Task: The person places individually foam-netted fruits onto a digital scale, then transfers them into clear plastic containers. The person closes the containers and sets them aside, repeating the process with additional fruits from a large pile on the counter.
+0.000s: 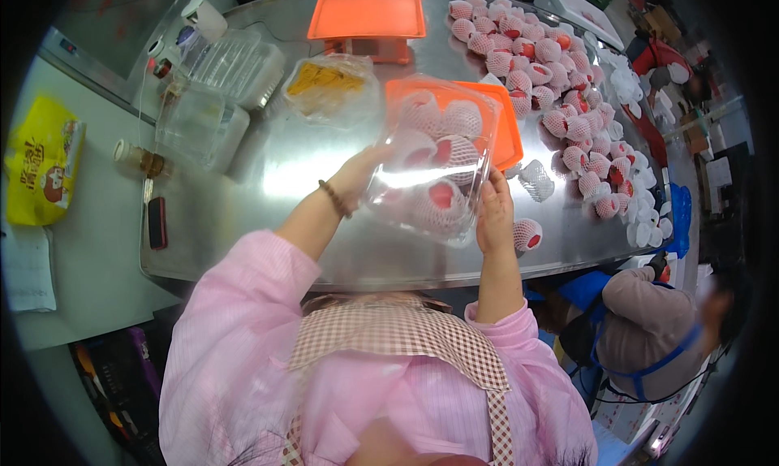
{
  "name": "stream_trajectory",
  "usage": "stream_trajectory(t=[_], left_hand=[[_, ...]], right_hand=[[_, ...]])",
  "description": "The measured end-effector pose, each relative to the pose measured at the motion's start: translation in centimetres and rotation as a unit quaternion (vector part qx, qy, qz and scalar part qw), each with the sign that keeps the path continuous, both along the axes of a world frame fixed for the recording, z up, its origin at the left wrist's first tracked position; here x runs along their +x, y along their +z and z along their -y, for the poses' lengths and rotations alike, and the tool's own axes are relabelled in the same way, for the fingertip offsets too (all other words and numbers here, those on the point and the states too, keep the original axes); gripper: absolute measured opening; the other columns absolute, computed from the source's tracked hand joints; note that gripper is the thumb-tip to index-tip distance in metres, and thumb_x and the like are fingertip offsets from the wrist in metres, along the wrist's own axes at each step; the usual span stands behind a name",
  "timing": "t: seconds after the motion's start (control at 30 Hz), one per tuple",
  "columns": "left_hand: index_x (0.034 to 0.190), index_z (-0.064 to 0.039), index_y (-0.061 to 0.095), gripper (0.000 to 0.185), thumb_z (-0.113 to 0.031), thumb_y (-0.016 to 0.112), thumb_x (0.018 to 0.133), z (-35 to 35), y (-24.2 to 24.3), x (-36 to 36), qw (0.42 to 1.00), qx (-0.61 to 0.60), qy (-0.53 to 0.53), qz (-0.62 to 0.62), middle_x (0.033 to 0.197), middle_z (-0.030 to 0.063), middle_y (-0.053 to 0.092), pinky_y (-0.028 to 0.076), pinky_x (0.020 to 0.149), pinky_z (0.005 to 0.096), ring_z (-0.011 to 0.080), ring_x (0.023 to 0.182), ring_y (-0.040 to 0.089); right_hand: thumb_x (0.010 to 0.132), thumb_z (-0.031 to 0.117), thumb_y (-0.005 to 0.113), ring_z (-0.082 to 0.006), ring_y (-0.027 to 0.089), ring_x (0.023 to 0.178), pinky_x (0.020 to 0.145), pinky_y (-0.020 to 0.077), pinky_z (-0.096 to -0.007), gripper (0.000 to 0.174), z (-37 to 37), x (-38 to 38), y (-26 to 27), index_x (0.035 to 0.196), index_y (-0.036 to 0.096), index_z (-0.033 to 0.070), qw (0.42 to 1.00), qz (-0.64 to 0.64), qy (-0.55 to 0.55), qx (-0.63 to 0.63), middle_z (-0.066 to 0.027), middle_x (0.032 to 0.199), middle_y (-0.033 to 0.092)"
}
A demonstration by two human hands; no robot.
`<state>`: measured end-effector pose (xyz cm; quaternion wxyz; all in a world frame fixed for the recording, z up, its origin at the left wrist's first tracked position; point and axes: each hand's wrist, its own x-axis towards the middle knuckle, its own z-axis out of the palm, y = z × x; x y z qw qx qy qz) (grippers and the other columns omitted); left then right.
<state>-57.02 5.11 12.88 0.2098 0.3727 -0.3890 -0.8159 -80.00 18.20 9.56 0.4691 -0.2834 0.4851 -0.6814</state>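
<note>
Between my two hands is a clear plastic clamshell box (426,174) with several red fruits (441,195) inside, each in a white foam net sleeve. My left hand (360,177) grips its left side, the fingertips partly hidden by the plastic. On its right edge my right hand (496,213) has hold, thumb towards me. Behind the box lies an orange tray (511,128), partly covered by it. A single sleeved fruit (527,234) rests on the steel table (292,222) beside my right wrist. An empty foam net (537,181) lies just beyond it.
Many sleeved fruits (548,51) spread over the table's right side. An orange-topped scale (366,15) stands at the back, near a bag of yellow bands (325,79). Empty clear boxes (234,67) and a phone (157,222) are left. A person (645,326) works at right.
</note>
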Motion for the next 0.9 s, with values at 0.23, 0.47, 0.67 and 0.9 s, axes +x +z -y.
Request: stream_trajectory(t=[0.23, 0.47, 0.67, 0.9], left_hand=[[0.142, -0.009, 0.043, 0.059, -0.036, 0.063, 0.094, 4.7, -1.8, -1.7, 0.959, -0.208, 0.192, 0.026, 0.14, 0.0075, 0.045, 0.036, 0.105, 0.0442, 0.0225, 0.128, 0.043], [0.141, -0.01, 0.04, 0.056, -0.037, 0.06, 0.096, -5.0, -5.4, -0.2, 0.939, 0.001, 0.341, 0.051, 0.133, 0.009, 0.051, 0.041, 0.102, 0.0425, 0.0248, 0.121, 0.051], [0.129, -0.008, 0.049, 0.042, -0.039, 0.049, 0.102, -7.4, -4.9, -4.0, 0.976, 0.033, 0.132, -0.169, 0.12, 0.0121, 0.063, 0.049, 0.092, 0.0385, 0.0226, 0.112, 0.06], [0.139, -0.006, 0.036, 0.06, -0.043, 0.057, 0.097, 2.5, -2.7, 0.3, 0.894, -0.011, 0.445, -0.047, 0.143, 0.0153, 0.043, 0.041, 0.103, 0.0432, 0.0292, 0.127, 0.048]], right_hand=[[0.101, 0.021, 0.055, -0.0182, 0.06, 0.112, 0.094, 0.0489, -0.0329, 0.042, -3.5, -5.2, -3.3, 0.138, 0.048, 0.002, 0.992, -0.012, -0.024, 0.123, -0.0095, 0.125, 0.061], [0.097, 0.018, 0.061, -0.0208, 0.061, 0.112, 0.097, 0.0462, -0.0326, 0.04, -4.5, -12.8, -4.5, 0.131, 0.055, -0.001, 0.981, -0.092, -0.078, 0.155, -0.0129, 0.123, 0.064], [0.095, 0.015, 0.064, -0.0191, 0.06, 0.113, 0.099, 0.0445, -0.0305, 0.039, 6.2, -17.9, -0.6, 0.128, 0.057, -0.003, 0.951, -0.291, -0.1, 0.019, -0.0128, 0.123, 0.063], [0.095, 0.02, 0.064, -0.0127, 0.057, 0.108, 0.091, 0.0454, -0.0269, 0.04, 10.7, -17.8, 0.6, 0.131, 0.057, 0.002, 0.959, -0.27, -0.062, -0.054, -0.0062, 0.123, 0.063]])
